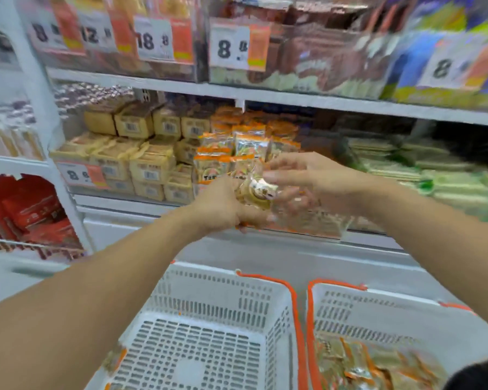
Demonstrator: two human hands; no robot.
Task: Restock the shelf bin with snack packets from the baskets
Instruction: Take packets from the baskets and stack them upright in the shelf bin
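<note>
At the bin (pixel 307 223), left hand (pixel 223 206) grips a light, crinkly, slippery packet (pixel 258 190) — right hand (pixel 307 178) open, fingers touching; hold edges.

Blurred snack packet (pixel 258 190), its label perhaps unreadable

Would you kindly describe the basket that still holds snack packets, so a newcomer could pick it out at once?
Below the white shelving, two white perforated baskets with orange handles sit side by side. The right basket is the one; unlike the bare-bottomed left basket, it has orange-and-clear snack packets lying in it.
</note>
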